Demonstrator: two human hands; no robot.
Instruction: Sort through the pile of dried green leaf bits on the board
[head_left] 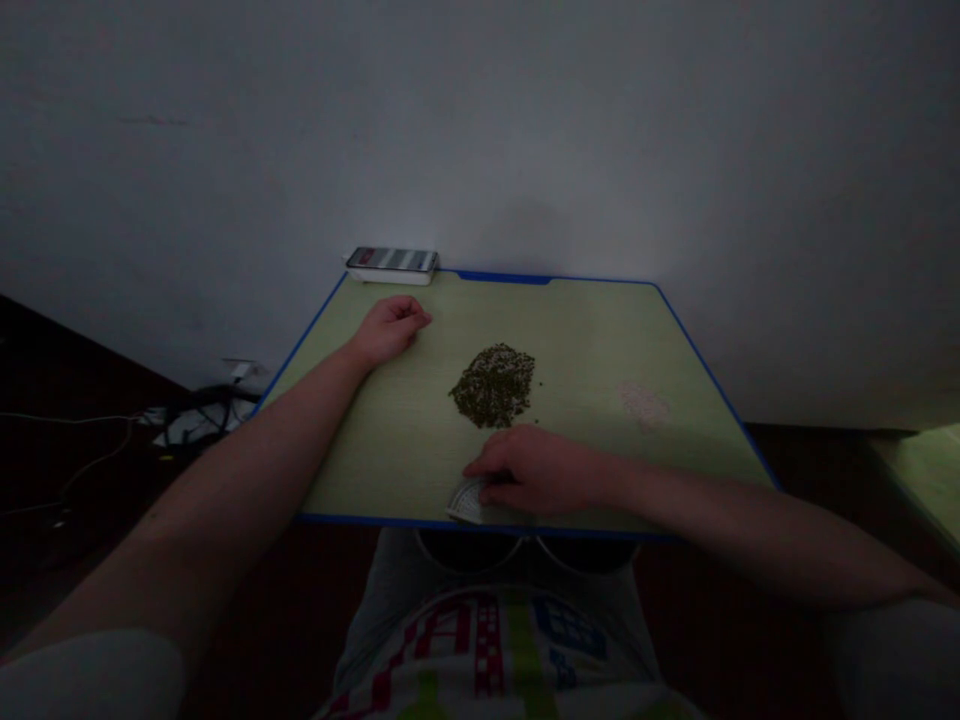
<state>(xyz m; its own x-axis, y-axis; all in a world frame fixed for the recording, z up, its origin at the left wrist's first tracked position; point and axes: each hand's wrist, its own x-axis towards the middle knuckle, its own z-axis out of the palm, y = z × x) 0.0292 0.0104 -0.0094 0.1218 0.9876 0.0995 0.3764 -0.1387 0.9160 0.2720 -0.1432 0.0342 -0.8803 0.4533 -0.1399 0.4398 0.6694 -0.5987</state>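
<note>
My left hand (391, 328) rests on the left side of the light folding table (585, 330), its fingers curled together with nothing visible in them. Near the front edge, my right hand (544, 470) has its thumb and fingers closed over a grey, fan-shaped flat piece (466, 500) with a fine pattern. The hand covers the right part of that piece. Just beyond it, in the middle of the tabletop, lies a loose heap of small dark green beans (493, 385). A few strays sit to its right. Farther right is a thin patch of pale grains (643, 405).
A phone (394, 259) lies on a white box (390, 276) at the far left corner, against the wall (525, 130). Black and white cables (202, 410) tangle on the floor to the left. Two dark round shapes (472, 550) show under the front edge.
</note>
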